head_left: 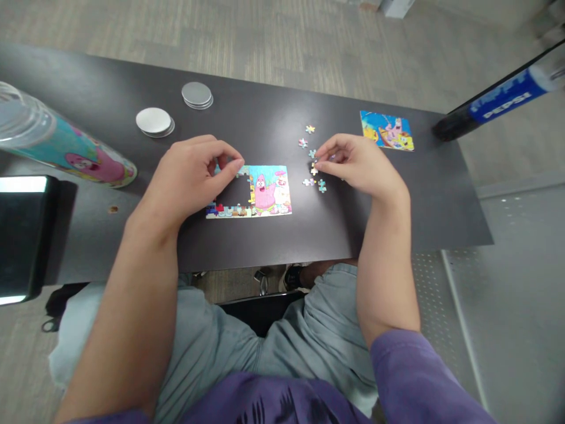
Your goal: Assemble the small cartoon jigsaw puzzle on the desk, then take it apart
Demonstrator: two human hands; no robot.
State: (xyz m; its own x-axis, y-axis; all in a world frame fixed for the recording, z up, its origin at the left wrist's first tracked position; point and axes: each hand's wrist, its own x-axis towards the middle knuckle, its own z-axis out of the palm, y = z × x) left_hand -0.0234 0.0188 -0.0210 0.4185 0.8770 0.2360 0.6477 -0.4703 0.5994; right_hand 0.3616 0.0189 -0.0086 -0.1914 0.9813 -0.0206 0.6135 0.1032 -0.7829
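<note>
A partly assembled jigsaw puzzle (269,197) lies on the dark table, with a pink starfish character on its finished right side and a gap inside its frame at the left. My left hand (194,168) is over the puzzle's upper left, thumb and forefinger pressed together at its top edge; whatever is between them is hidden. Several loose puzzle pieces (322,186) are scattered right of the puzzle. Among them is my right hand (353,162), its thumb and forefinger a little apart. The thumb tip touches or nearly touches a pale puzzle piece (314,169).
A cartoon picture card (387,131) lies at the right, near a Pepsi bottle (503,97). Two small stacks of round discs (196,93) sit at the back left. A clear-topped cartoon canister (83,147) and a black tablet-like device (22,235) are at the far left.
</note>
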